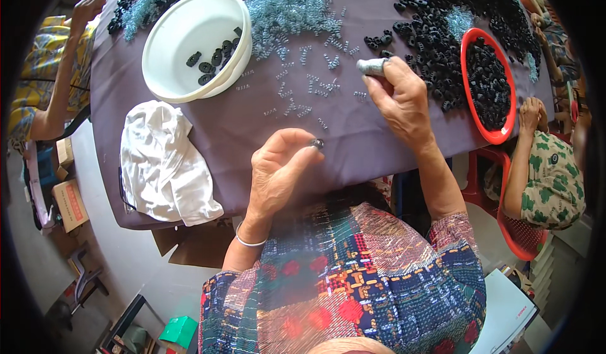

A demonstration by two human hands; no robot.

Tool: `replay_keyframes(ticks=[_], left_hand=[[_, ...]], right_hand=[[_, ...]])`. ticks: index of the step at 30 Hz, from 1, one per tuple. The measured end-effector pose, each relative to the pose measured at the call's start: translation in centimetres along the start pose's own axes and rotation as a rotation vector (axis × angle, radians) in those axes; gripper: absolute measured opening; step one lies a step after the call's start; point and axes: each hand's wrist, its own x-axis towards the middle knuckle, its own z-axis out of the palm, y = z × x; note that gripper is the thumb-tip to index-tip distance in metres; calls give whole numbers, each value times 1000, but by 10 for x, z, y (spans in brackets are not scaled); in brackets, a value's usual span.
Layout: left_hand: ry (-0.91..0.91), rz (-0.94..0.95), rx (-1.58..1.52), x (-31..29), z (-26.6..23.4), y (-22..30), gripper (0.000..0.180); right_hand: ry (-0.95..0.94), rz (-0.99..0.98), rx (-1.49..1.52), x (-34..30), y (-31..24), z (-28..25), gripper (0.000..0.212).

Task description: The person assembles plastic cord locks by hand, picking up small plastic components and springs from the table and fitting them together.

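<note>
My left hand (278, 168) is closed in a pinch near the table's front edge. Between its thumb and fingertips sits a small black cord stopper piece (317, 144). Farther right and higher, my right hand (404, 105) hovers over the cloth, thumb close to a forefinger wrapped in a pale grey finger cover (374, 67). Whether a spring is between those fingertips is too small to tell. Loose small metal springs (325, 86) lie scattered between the hands, in front of a large heap of springs (290, 13).
A white bowl (154, 60) with several black pieces stands at the left, above a crumpled white cloth (161, 158). Black pieces (432, 57) pile up at the right beside a full red basket (466, 51). Other people sit at both sides; one rests their hands (532, 114) at the right edge.
</note>
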Motion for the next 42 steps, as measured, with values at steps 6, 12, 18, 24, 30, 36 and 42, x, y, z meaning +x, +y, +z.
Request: replay_keyframes(ticks=[6, 12, 18, 24, 30, 36, 42], left_hand=[[22, -2, -26, 0, 2, -2, 16], [8, 9, -15, 0, 4, -2, 17], [8, 30, 8, -1, 3, -3, 18], [-18, 43, -17, -1, 0, -5, 19], [-21, 29, -33, -1, 0, -4, 19], [-33, 26, -6, 0, 0, -1, 18], [-30, -2, -1, 0, 0, 2, 21]], right_hand=[[-212, 346, 739, -31, -25, 7, 20], [-204, 269, 599, -42, -23, 19, 22], [-339, 530, 974, -46, -26, 1, 26], [-404, 534, 1024, -52, -26, 4, 24], [-290, 399, 823, -51, -32, 12, 23], [-337, 402, 817, -47, -34, 7, 22], [-478, 451, 887, -42, -30, 7, 19]])
